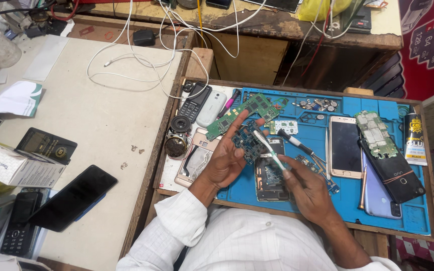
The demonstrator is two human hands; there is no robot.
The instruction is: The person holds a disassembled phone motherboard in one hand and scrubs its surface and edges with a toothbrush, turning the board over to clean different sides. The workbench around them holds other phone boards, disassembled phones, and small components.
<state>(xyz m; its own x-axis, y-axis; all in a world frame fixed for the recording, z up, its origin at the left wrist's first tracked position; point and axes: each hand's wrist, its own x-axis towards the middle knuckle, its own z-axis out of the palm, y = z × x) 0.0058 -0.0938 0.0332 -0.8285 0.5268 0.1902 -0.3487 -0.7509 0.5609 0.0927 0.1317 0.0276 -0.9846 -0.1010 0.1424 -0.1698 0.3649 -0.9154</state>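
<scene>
Two hands work above the blue mat: the left hand cradles a small blue circuit board, the right hand pinches a white brush, seemingly bristles on it. A green circuit board lies just beyond.

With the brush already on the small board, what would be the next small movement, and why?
Probably a short stroke of the white brush across the blue circuit board. The left hand holds the board up above the blue mat, and the right hand holds the brush with its head resting on the board's face.
</scene>
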